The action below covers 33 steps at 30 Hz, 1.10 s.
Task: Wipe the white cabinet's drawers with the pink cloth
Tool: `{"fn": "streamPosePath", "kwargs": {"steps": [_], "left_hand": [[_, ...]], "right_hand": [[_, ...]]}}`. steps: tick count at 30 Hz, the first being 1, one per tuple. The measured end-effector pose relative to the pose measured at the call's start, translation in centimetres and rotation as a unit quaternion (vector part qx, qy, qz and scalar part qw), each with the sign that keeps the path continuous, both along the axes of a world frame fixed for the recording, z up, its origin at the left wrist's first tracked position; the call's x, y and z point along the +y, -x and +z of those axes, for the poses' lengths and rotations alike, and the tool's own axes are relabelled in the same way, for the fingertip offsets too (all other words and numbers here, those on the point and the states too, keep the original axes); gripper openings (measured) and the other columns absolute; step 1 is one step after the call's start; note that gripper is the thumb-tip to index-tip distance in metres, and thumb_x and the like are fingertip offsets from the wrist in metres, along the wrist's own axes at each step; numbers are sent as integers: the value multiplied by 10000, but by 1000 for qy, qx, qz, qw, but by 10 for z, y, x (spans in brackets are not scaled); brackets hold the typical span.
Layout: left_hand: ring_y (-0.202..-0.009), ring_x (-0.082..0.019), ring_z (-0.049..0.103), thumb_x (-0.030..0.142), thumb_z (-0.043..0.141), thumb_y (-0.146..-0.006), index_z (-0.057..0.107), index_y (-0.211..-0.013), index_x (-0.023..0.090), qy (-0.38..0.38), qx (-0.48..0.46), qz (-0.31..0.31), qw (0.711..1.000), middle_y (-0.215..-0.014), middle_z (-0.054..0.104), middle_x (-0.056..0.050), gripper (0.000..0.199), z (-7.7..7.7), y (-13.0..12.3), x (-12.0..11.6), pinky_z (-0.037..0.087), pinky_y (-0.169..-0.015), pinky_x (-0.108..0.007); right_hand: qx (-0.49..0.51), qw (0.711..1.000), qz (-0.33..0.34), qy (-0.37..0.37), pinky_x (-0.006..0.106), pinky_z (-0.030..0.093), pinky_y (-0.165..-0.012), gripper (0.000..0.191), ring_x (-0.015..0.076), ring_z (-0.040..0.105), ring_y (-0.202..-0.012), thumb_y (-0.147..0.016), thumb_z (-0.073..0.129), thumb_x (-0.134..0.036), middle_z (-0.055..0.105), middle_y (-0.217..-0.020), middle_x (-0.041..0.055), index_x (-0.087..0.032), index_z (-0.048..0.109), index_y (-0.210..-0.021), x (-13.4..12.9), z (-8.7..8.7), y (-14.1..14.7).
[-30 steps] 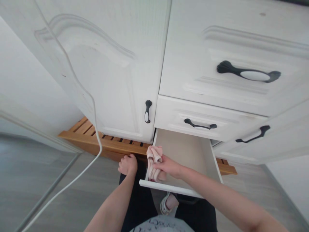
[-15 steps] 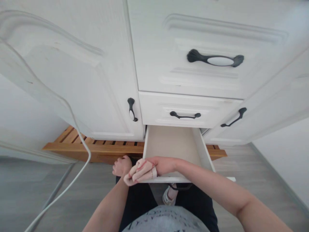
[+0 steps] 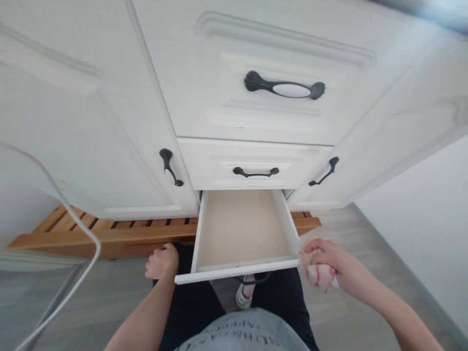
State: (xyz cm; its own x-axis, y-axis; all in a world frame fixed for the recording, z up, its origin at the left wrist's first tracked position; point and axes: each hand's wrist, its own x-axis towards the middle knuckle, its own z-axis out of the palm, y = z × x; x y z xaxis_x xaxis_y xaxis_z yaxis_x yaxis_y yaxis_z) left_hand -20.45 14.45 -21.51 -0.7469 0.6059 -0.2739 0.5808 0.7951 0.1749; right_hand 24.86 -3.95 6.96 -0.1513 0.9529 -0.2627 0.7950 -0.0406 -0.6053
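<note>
The bottom drawer [image 3: 241,269] of a white cabinet stands pulled out, and its pale inside holds nothing. My right hand [image 3: 329,261] is at the drawer's right front corner, closed on a bunched pink cloth [image 3: 317,275] with a red stripe. My left hand [image 3: 162,261] is a closed fist resting on my dark-clothed knee, just left of the drawer's front. Nothing shows in that fist.
Above the open drawer are two closed drawers with black handles [image 3: 284,89]. Closed cabinet doors [image 3: 91,126] flank them. A slatted wooden platform [image 3: 91,233] lies under the cabinet. A white cable [image 3: 78,273] hangs at the left. The floor is grey.
My right hand has carried the cloth out of the drawer, from its left front corner across to the right side. The view has shifted left; the left fist stays on the knee.
</note>
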Motion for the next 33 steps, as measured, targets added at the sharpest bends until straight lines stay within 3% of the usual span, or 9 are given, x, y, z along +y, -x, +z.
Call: {"fn": "streamPosePath", "kwargs": {"steps": [5, 7, 9, 11, 13, 16, 20, 25, 33], "left_hand": [[-1160, -410, 602, 478, 305, -911, 668, -1170, 139, 9, -9, -12, 1000, -1221, 662, -230, 559, 0, -1, 1, 473, -897, -546], [-1160, -414, 601, 485, 309, -910, 667, -1171, 136, 7, -17, -17, 1000, -1216, 663, -235, 564, -1, -1, 1, 472, -895, -546], [-1154, -413, 602, 491, 312, -907, 668, -1165, 139, 1, -26, -21, 999, -1207, 668, -231, 563, -1, -1, 2, 468, -894, -544], [-1151, -409, 602, 496, 302, -908, 668, -1164, 145, -5, -32, -21, 999, -1200, 670, -222, 568, -2, -2, 2, 462, -897, -540], [-1148, -401, 603, 498, 291, -910, 672, -1152, 154, -10, -33, -20, 999, -1196, 669, -213, 568, -3, -4, 3, 460, -889, -531], [-1135, -389, 608, 484, 286, -917, 685, -1114, 163, -15, -29, -17, 999, -1185, 673, -203, 548, -3, -6, 4, 458, -880, -515], [-1130, -386, 605, 464, 287, -926, 687, -1104, 158, -18, -24, -7, 1000, -1181, 674, -202, 534, -1, -5, 4, 447, -883, -505], [-1152, -385, 596, 458, 293, -927, 679, -1146, 152, -7, -37, 2, 999, -1203, 666, -200, 539, 3, 0, 4, 441, -895, -501], [-1136, -373, 606, 479, 283, -937, 683, -1121, 172, -12, -31, 4, 999, -1199, 672, -180, 537, -1, 2, 2, 448, -881, -490]], "right_hand": [[-31, 968, -247, 8, 470, 501, -940, 281, 300, 652, -961, -671, 612, -334, 694, -1034, 128, -245, 801, -859, -54, -33, -34], [38, 953, -300, 14, 496, 527, -897, 235, 322, 670, -882, -553, 666, -312, 715, -933, 124, -245, 791, -740, -64, -57, -18], [194, 923, -333, 11, 493, 558, -833, 267, 331, 683, -824, -468, 738, -310, 731, -853, 120, -243, 781, -723, -59, -82, 14], [365, 868, -325, 93, 437, 576, -669, 199, 275, 672, -696, -582, 727, -344, 721, -801, 107, -238, 761, -747, -44, -100, 53], [458, 817, -339, 86, 391, 556, -559, 176, 243, 646, -609, -610, 730, -386, 697, -739, 101, -227, 726, -686, -21, -111, 85], [486, 793, -364, 40, 360, 554, -545, 198, 232, 656, -620, -572, 767, -377, 707, -744, 92, -220, 708, -679, 15, -114, 107], [485, 773, -410, 5, 298, 516, -507, 263, 194, 626, -545, -483, 808, -269, 728, -689, 58, -197, 739, -727, 55, -107, 99], [463, 791, -391, -89, 279, 557, -675, 217, 187, 686, -721, -579, 800, -250, 772, -818, 54, -195, 765, -786, 99, -110, 88], [366, 719, -472, -357, 387, 578, -679, 372, 261, 686, -866, -566, 805, -332, 740, -987, 117, -157, 707, -879, 151, -134, 44]]}}
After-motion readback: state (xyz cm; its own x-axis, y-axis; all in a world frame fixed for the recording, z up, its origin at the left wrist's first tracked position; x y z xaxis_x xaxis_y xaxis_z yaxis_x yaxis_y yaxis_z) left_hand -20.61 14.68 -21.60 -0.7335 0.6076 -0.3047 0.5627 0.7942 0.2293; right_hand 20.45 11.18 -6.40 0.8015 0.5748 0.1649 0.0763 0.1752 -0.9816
